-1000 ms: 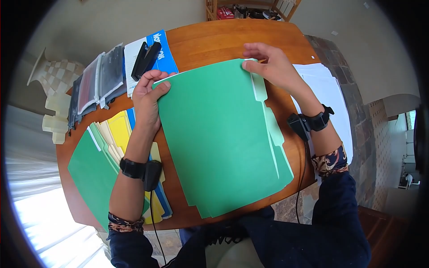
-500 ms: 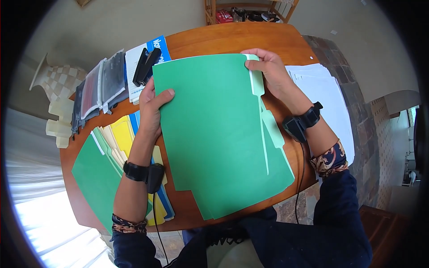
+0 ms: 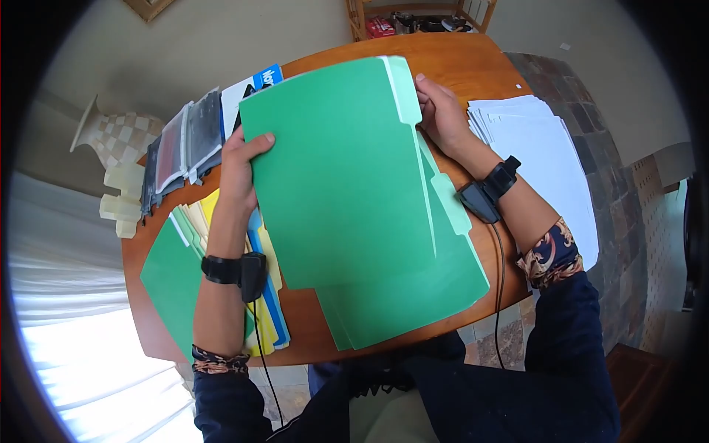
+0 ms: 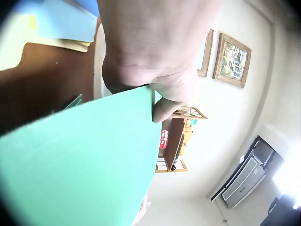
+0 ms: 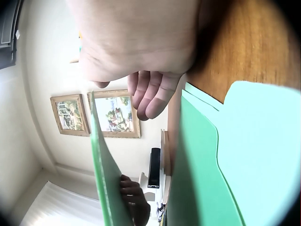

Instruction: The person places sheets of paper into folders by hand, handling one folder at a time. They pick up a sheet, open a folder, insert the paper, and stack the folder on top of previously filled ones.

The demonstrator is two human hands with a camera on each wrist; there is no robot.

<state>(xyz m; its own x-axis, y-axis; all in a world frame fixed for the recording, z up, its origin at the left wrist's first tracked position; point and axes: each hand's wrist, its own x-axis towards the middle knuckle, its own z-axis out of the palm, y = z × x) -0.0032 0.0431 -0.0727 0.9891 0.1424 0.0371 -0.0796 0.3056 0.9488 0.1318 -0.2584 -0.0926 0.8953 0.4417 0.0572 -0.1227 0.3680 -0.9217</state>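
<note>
My left hand (image 3: 240, 170) grips the left edge of a green folder (image 3: 329, 170), thumb on top and fingers underneath. That folder (image 5: 104, 174) is raised and tilted above other green folders (image 3: 413, 295), whose tabs show along the right side. In the left wrist view, the thumb of my left hand (image 4: 150, 52) presses the edge of the folder (image 4: 89, 165). My right hand (image 3: 444, 122) is beside the upper right tab. Seen from the right wrist, the fingers of my right hand (image 5: 136, 47) are loosely bent, apart from the raised folder, with nothing held.
White papers (image 3: 535, 162) lie on the right of the wooden table (image 3: 443, 59). At left are another green folder (image 3: 173, 277), yellow and blue folders, and zip pouches (image 3: 201, 133). A notebook (image 3: 267, 77) is partly covered behind the raised folder. Cables hang from both wrist cameras.
The upper green folder has moved up and slightly left, showing more of those beneath. My right hand has let go of its top right corner; my left hand still holds its left edge.
</note>
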